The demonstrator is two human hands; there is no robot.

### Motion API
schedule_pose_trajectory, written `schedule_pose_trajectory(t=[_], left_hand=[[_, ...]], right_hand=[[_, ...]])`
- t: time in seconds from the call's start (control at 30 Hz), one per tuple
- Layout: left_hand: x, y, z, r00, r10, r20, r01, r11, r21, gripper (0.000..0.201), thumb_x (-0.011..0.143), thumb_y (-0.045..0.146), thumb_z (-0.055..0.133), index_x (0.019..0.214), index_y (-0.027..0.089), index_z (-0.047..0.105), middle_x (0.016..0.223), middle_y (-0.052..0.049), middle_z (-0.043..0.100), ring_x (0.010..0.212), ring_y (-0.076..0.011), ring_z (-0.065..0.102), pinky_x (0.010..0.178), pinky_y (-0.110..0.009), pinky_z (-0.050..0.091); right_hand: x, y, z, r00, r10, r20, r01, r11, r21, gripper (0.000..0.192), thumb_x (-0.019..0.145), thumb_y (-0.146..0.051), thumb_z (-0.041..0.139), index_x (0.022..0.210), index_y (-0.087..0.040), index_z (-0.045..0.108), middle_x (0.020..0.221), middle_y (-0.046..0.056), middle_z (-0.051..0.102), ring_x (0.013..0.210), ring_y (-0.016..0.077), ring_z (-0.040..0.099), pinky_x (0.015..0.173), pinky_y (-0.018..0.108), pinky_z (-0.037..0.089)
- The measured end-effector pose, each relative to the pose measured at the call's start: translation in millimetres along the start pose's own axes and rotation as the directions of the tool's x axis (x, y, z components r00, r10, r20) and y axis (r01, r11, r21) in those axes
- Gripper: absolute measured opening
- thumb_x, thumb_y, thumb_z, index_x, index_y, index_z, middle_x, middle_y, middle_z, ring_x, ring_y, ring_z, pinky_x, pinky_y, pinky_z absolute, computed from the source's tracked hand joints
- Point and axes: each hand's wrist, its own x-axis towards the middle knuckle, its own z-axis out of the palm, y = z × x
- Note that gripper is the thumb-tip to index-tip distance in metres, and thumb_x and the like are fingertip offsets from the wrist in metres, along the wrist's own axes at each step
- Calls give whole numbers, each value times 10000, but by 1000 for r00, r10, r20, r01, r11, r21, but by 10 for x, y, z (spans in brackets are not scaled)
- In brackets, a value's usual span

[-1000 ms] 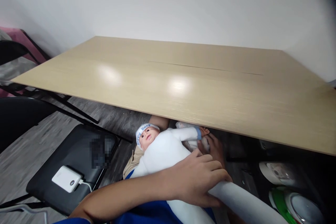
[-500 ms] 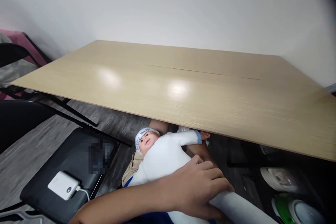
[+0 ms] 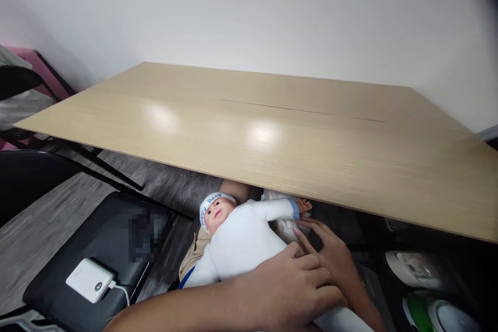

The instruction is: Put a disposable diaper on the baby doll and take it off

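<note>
A: Where is the doll (image 3: pixel 241 236)?

B: It lies on the person's lap, just under the near edge of the table (image 3: pixel 272 129), face up. Its long axis runs from the capped head at ten o'clock down to the legs at four o'clock.

A: And the hands?

B: The left hand (image 3: pixel 290 288) lies across the doll's lower body, fingers curled over it and pressing down, a loose hold rather than a tight fist. The right hand (image 3: pixel 330 257) sits at two o'clock from the left, fingers spread flat, tips touching the doll's side below its outstretched arm.

A: Which is nearer the middle of the doll?

B: The left. The right works at the edge.

A: Anything else close by?

B: A chair (image 3: pixel 97 249) at nine o'clock, with a white power bank (image 3: pixel 89 280) on it.
</note>
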Motion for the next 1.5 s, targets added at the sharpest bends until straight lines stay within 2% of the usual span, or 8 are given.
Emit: schedule_pose_trajectory(t=[0.2,0.53,0.67,0.77,0.93,1.0,1.27,1.5], left_hand=[[-24,58,66,1000,23,15,-23,999,24,356,1033,402,700,1284,153,663,1111,-58,742,1056,-249,651,936,-422,389],[-118,45,72,999,33,0,-33,998,-44,468,1094,464,633,1465,181,601,1234,-59,761,1087,-253,666,1005,-422,433],[-345,117,-7,961,-47,-272,-6,982,-190,349,1098,392,658,1389,210,596,1385,-45,751,1278,-224,652,1145,-349,419],[-759,156,60,816,-279,-506,131,942,-308,151,1100,340,639,1222,255,610,1190,-39,764,1130,-206,679,1069,-357,459],[-1632,113,345,360,-698,-619,578,687,-440,144,1055,231,645,1143,274,539,1204,-76,620,1172,-253,608,1045,-416,471],[-1863,101,440,312,-783,-538,581,605,-544,357,1008,292,731,1245,290,464,1348,-105,559,1302,-290,581,1096,-459,490],[-1858,89,391,493,-865,-92,448,343,-825,807,874,173,770,1472,321,249,1396,-116,620,1226,-291,680,1029,-436,568],[-1313,-444,-714,667,-734,-126,498,565,-658,696,831,184,777,1407,277,398,1346,-78,674,1047,-235,692,886,-325,541]], right_hand=[[-106,-67,-467,983,-133,-128,131,991,-28,263,1048,-417,684,1288,-310,701,1350,76,755,1258,314,723,1113,521,582],[749,-323,238,814,-354,461,390,921,17,388,975,-172,659,1360,-210,679,1315,87,746,1220,293,694,1056,449,551],[790,-487,227,770,-353,532,422,906,-11,205,1002,-170,604,1192,-188,679,1168,97,729,1068,281,694,940,406,548],[745,-574,142,768,-405,496,470,883,-7,192,1037,-244,627,1217,-187,661,1151,108,710,1067,299,676,924,415,543],[631,-626,-26,810,-478,340,496,867,38,244,1058,-278,615,1289,-203,636,1178,115,711,1112,323,677,922,439,564],[565,-644,-107,843,-479,246,475,876,78,271,1058,-260,590,1325,-221,618,1203,108,712,1126,316,690,910,427,579],[329,-670,-566,916,-398,-60,402,904,148,307,1059,-352,571,1362,-317,608,1182,50,721,1037,261,742,829,354,601],[520,-259,-1149,983,-185,15,186,975,-123,314,959,-412,607,1270,-378,642,1144,20,747,977,300,752,719,392,546]])
